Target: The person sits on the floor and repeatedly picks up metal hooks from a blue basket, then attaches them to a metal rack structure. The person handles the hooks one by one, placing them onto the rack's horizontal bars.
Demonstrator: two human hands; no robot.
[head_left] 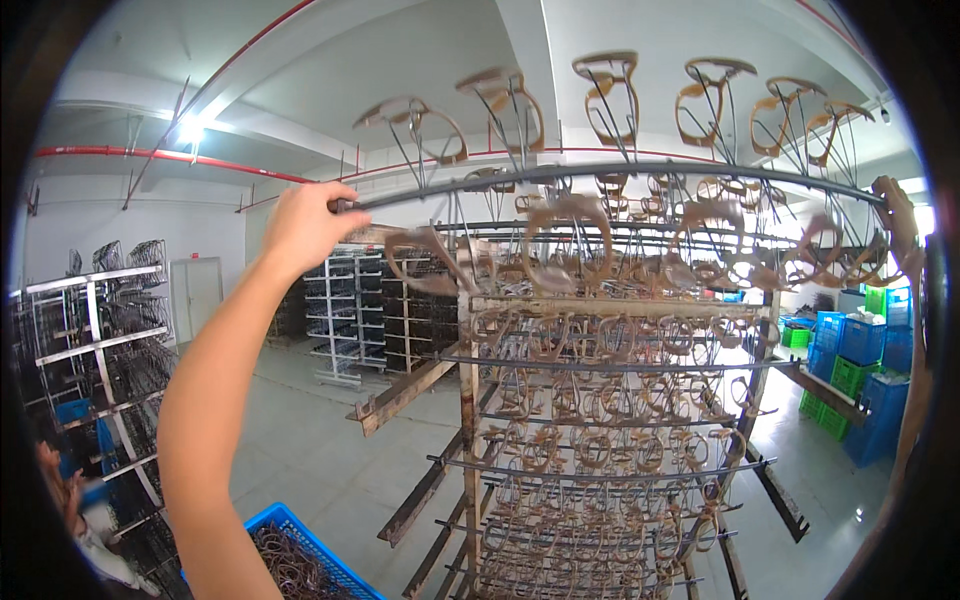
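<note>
A long dark rod [640, 170] is held up at about head height, one end in each hand. My left hand [308, 228] is closed round its left end, thumb and fingers pinching it. At the far right my right hand [897, 215], partly cut off by the dark rim, grips the other end. Brown eyeglass frames [590, 207] hang on thin metal prongs above and below the rod, several of them blurred. Just behind stands a rusty metal rack [468, 400] carrying more rods of similar frames on many levels.
Bare support arms [405, 395] jut from the rack toward me. Low in front sits a blue basket [330, 560] of dark wiry pieces. Another loaded rack [95, 330] stands at left, near a partly seen person [75, 490]. Blue and green crates [860, 340] are stacked right.
</note>
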